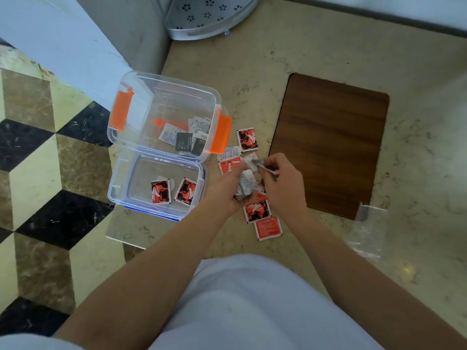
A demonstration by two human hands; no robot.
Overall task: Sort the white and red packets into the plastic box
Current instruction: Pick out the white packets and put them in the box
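A clear plastic box (141,84) with orange latches stands open on the marble table; several white and dark packets (188,133) lie in it. Its lid (118,193) lies in front, holding two red packets (174,192). Right of the box, loose red packets (247,139) and white packets (231,153) are scattered on the table. My left hand (225,190) is closed around a bunch of white packets (245,184). My right hand (283,183) pinches one white packet (260,164) just above that bunch. More red packets (267,227) lie below my hands.
A dark wooden board (328,142) lies to the right of the packets. An empty clear plastic bag (366,231) sits near the table's right front. A perforated metal basket (207,16) stands at the back. The table's left edge drops to a patterned floor (50,173).
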